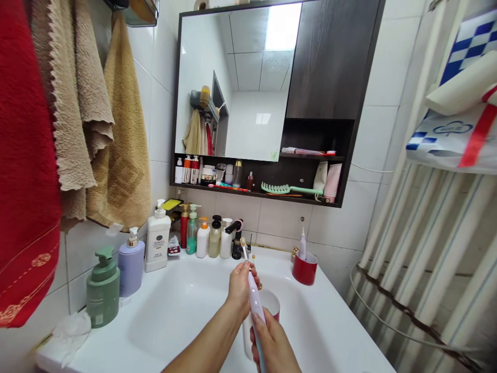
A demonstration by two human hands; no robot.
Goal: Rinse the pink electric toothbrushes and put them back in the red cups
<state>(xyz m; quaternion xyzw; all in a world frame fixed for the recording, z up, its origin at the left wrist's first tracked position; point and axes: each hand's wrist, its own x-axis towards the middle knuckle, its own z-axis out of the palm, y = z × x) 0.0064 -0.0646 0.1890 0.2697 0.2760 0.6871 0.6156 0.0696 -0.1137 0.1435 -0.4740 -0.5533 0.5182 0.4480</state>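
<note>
A pale lilac electric toothbrush point(255, 299) is held slanting over the white sink point(171, 290), its brush head at the far end. My left hand point(239, 287) is closed around its upper part, just below the head. Lower down, my right hand point(274, 334) grips the handle. Behind my hands is a white elongated object point(247, 339), partly hidden; whether a hand touches it I cannot tell. A second small brush head shows just beyond my left fingers. A red cup with a pale inside point(271, 300) is in the sink, partly covered by my right hand.
Another red cup point(305, 269) on the right rim holds a lilac electric toothbrush. A black faucet point(236, 243) and several pump bottles point(203, 239) line the back. Green point(103, 290) and purple point(131, 264) dispensers stand left. Above hangs a mirror cabinet point(236, 77); towels point(120, 134) hang left, radiator pipes right.
</note>
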